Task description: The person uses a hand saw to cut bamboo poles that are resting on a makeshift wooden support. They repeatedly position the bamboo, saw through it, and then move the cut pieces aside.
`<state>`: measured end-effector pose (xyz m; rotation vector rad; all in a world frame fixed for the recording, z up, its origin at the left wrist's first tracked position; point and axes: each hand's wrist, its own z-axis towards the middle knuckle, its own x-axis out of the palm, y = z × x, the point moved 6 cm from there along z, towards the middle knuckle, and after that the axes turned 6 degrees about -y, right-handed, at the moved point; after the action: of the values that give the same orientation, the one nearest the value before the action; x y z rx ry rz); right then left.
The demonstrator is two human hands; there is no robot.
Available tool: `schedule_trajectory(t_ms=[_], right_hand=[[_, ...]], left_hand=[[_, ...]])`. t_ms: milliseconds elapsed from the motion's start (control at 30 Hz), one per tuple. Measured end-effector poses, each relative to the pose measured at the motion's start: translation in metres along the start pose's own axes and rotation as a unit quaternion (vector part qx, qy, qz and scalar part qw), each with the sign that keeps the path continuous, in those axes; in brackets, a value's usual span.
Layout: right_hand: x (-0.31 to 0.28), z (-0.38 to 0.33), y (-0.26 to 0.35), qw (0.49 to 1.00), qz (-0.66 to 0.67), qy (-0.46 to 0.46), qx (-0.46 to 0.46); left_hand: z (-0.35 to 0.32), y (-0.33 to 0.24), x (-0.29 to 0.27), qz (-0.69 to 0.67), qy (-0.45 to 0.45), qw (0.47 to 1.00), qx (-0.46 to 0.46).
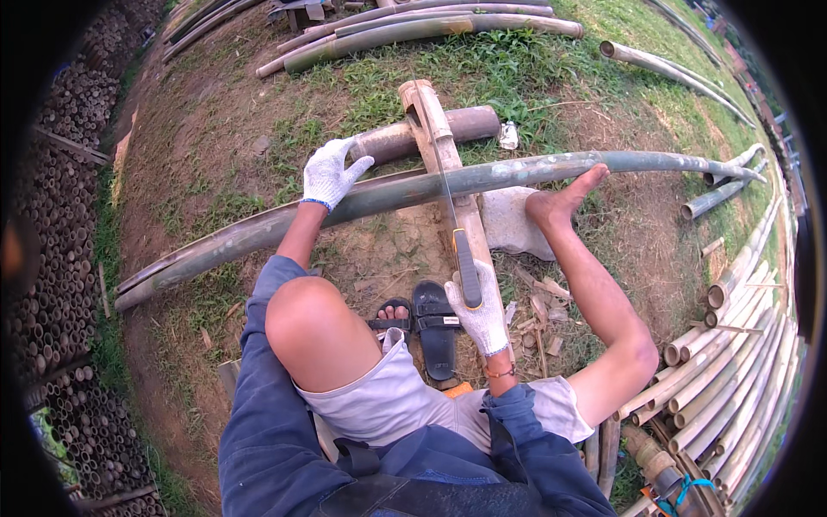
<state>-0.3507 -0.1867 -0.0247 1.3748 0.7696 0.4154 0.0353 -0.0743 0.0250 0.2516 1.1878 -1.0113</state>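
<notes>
The long grey-green bamboo pole (413, 191) runs across the middle of the frame, lying over a short tan bamboo rest (431, 129) and a grey stone block (508, 226). Sawing it cleanly seems to call for long, even strokes with the blade square to the pole, while the bare right foot (564, 200) and the left hand (331, 176) pin it so it cannot roll. The left hand, in a white knitted glove, lies on the pole left of centre with fingers spread and loose, pressing rather than gripping. The right hand (479, 312), gloved alike, is clenched around the dark handle of the slim handsaw (455, 233), low in the centre; whether the teeth already bite is hard to tell.
</notes>
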Motion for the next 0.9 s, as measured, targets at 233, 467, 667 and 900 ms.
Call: schedule_trajectory(t_ms=[233, 467, 667, 900], right_hand=[[0.011, 0.007, 0.027, 0.986, -0.078, -0.053, -0.139], [0.006, 0.010, 0.043, 0.995, -0.036, -0.043, -0.084], [0.015, -0.001, 0.057, 0.998, -0.037, -0.036, -0.033], [0.016, -0.002, 0.053, 1.000, -0.022, -0.008, 0.017]], left_hand=[[-0.031, -0.028, 0.044, 0.014, 0.297, 0.954, -0.022], [-0.035, -0.037, 0.029, 0.032, 0.249, 0.968, 0.002], [-0.040, -0.035, 0.030, 0.044, 0.234, 0.971, 0.010], [-0.042, -0.032, 0.032, 0.022, 0.207, 0.978, 0.014]])
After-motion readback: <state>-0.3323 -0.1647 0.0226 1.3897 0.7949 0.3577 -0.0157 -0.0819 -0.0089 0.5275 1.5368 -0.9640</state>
